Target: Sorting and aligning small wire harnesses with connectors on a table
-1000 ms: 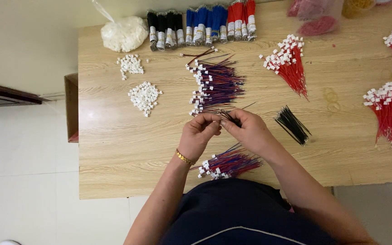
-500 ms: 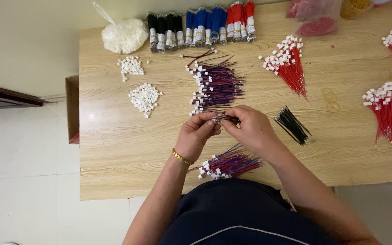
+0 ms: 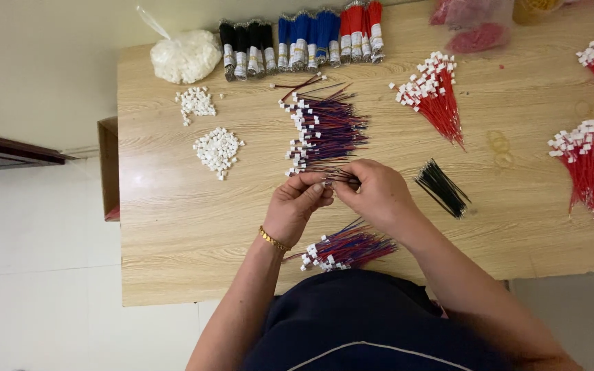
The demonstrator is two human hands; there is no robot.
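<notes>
My left hand (image 3: 300, 206), with a gold bracelet at the wrist, pinches a small white connector on the end of a thin wire set. My right hand (image 3: 372, 192) grips the same wires (image 3: 338, 176) from the other side, fingertips almost touching the left. Just beyond the hands lies a large pile of red-and-blue wires with white plugs (image 3: 324, 127). A smaller bundle of the same wires (image 3: 345, 249) rests near my body at the table's front edge.
The wooden table (image 3: 173, 227) holds two heaps of loose white connectors (image 3: 218, 149), a plastic bag of connectors (image 3: 185, 56), black, blue and red wire rolls (image 3: 304, 38), red wire bundles (image 3: 438, 96) (image 3: 586, 161), and a black wire bundle (image 3: 441, 187).
Both hands stay together over the wires with only small finger movements; the view has shifted slightly. The piles have not moved.
</notes>
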